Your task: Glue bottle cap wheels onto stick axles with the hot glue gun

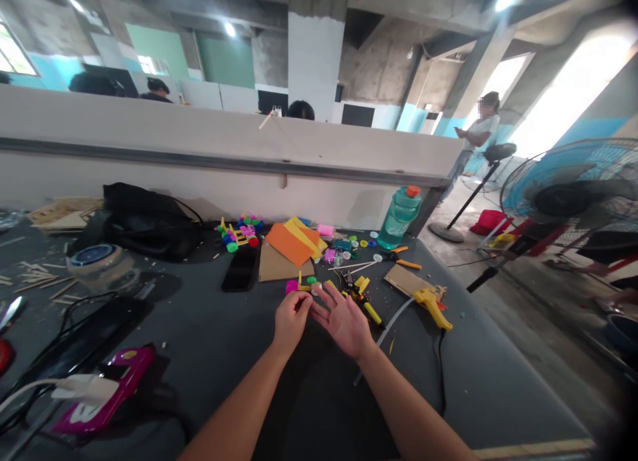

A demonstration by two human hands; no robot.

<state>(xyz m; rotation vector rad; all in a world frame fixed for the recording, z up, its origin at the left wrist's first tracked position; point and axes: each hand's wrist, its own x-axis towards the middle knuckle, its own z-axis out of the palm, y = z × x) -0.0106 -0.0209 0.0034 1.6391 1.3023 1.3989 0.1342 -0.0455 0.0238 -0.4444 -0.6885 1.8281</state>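
My left hand (292, 320) is closed in a pinch above the front of the dark table. Whatever its fingertips hold, if anything, is too small to make out. Close beside it, my right hand (346, 323) is turned palm up with its fingers spread, and nothing lies in the palm. Just beyond the fingers sits a small piece with yellow sticks (301, 280), a magenta cap (291, 287) and a green cap (312, 280). A whitish round cap (317, 288) shows at my right fingertips, partly hidden. Yellow-and-black tools (367, 307) lie right behind my right hand.
Orange card (293, 243) rests on brown cardboard (276, 265) beside a black phone (240, 270). To the right are a yellow glue gun (432, 307), orange-handled pliers (406, 263) and a green bottle (399, 218). A magenta power strip (112, 394) and glass jar (102, 265) stand left.
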